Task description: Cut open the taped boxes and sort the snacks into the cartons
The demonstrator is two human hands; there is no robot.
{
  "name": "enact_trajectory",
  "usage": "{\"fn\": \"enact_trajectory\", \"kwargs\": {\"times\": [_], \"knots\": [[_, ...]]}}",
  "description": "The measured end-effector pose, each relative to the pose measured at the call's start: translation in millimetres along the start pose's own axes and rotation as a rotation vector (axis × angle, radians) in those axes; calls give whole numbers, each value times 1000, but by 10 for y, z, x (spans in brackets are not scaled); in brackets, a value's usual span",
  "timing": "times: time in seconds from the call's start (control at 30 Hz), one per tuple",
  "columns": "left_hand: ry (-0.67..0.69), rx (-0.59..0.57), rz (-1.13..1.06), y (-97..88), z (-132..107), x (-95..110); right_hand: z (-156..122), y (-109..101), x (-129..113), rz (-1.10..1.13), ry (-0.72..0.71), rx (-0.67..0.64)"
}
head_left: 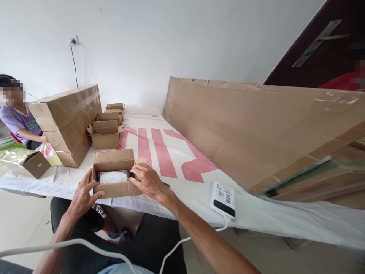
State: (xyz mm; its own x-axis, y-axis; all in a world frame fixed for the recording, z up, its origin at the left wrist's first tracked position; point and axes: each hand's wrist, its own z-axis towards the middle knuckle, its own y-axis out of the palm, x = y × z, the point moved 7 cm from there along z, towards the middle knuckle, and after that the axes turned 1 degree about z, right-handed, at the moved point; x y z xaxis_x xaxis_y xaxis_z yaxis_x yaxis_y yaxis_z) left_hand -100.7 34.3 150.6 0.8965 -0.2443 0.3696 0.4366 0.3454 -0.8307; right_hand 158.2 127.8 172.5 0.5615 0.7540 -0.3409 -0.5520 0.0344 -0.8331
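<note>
Close in front of me on the cloth-covered table stands a small open cardboard box [118, 190], its back lid flap raised and a side flap sticking out to the right. Inside lies a pack with a white and colourful patterned top [113, 177]. My left hand [85, 194] grips the box's left front corner, thumb on the front wall. At the right end, my right hand [148, 180] closes over the side wall, its fingers bent down beside the pack. Those fingertips are partly hidden, so whether they touch the pack is unclear.
Several open small boxes [106, 140] line the table [171, 194] behind mine. Stacked taped cartons [68, 125] stand left, near another carton [31, 163] and a seated person [21, 118]. A long cardboard panel [256, 125] borders the right; a white corded device [223, 199] lies near the front edge.
</note>
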Motion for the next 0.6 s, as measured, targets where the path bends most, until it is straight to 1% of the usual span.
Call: {"fn": "enact_trajectory", "kwargs": {"times": [0.2,0.37,0.47,0.6], "knots": [[-17,-6,-16,16,41,-14,366,105,-57,-33,112,-322],[-24,8,-44,32,17,-6,631,269,-125,-86,48,-575],[-37,15,-66,73,3,-39,722,399,-154,-114,-6,-653],[-47,28,-84,119,-11,-72,770,542,-188,-162,-99,-690]]}}
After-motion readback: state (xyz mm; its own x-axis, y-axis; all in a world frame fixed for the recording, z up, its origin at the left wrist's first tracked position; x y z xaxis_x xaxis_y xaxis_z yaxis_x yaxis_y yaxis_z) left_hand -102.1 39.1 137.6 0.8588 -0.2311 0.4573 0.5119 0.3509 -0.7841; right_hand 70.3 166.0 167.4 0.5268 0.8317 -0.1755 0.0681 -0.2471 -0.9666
